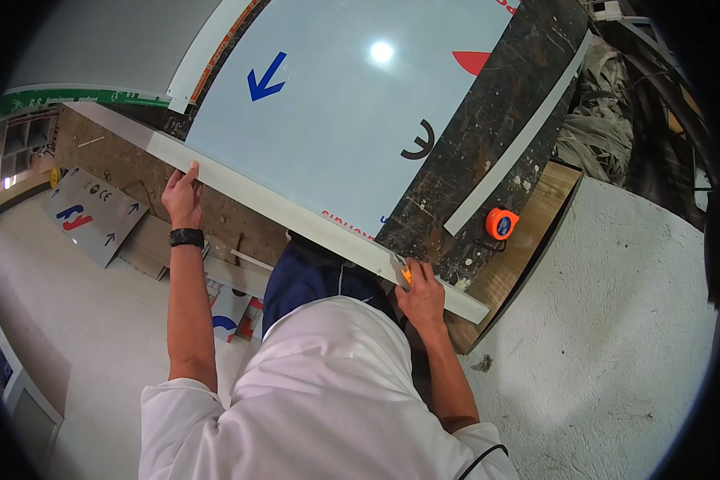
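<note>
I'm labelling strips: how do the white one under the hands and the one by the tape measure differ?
The near strip looks longer and wider than the side strip. The left hand and right hand touch the near strip, not the side strip. Both strips are white.

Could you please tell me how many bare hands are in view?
2: the left hand touches the long, flat white strip; the right hand, nearer the strip's right end, holds a small orange and grey tool.
</note>
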The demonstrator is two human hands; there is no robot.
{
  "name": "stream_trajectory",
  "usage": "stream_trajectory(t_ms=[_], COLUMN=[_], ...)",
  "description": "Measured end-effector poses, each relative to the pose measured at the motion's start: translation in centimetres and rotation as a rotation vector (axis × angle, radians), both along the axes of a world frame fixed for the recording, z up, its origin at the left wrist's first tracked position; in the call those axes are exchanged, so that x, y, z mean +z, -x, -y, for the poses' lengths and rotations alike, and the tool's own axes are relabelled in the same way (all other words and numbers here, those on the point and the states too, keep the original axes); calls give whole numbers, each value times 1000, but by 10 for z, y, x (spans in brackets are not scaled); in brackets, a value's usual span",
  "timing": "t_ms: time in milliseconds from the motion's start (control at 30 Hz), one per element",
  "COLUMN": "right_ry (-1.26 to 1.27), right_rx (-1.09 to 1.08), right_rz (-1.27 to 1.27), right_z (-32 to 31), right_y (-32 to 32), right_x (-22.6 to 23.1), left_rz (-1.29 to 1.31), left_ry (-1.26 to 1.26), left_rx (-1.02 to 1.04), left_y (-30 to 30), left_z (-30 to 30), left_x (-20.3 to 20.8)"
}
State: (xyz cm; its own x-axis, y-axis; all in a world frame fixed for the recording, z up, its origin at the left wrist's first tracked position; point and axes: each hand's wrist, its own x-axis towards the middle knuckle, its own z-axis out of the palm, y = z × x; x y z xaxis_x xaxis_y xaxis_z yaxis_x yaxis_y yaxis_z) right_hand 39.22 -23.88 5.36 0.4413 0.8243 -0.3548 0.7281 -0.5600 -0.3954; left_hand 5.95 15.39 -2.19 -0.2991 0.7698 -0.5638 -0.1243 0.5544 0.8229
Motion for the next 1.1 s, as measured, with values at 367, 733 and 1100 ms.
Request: stream_trajectory(t_ms=[367,733,1100], right_ry=[18,-23,-20], right_rx=[6,27,30], right_rz=[-2,9,-1], right_z=[4,7,12], right_y=[2,7,13], right_x=[-4,-3,-4], left_rz=[21,61,146], left_ry=[17,-3,5], left_rx=[8,-11,15], left_y=[-2,3,9], left_z=[0,2,2], left_x=[3,4,5])
